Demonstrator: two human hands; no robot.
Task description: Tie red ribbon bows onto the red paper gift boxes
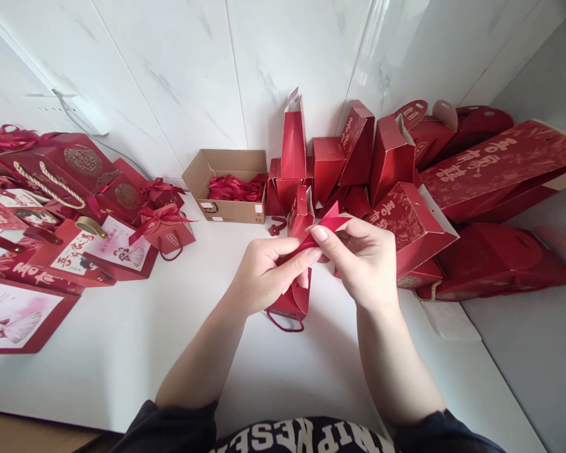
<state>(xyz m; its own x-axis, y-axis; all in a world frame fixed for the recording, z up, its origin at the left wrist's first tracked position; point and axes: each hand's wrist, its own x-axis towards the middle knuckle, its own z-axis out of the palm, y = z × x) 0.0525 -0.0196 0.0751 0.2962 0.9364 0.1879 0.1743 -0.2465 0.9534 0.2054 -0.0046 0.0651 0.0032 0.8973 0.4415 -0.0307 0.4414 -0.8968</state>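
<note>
A red ribbon point(331, 218) is pinched between the fingertips of both hands, its cut ends pointing up and away. My left hand point(266, 267) is closed on it, thumb pressed to the fingers. Close beside it, my right hand point(363, 255) grips the same ribbon between thumb and forefinger. Below the hands a small red gift box point(290, 301) lies on the white table, its cord loop towards me; my hands hide part of it. Whether the ribbon touches this box I cannot tell.
An open cardboard box point(238, 212) holds more red ribbon at the back. Several red gift boxes point(391, 151) crowd the back right. At the left stand finished-looking boxes with bows point(167, 226) and picture cards point(122, 245). The white table point(179, 333) runs to the tiled wall.
</note>
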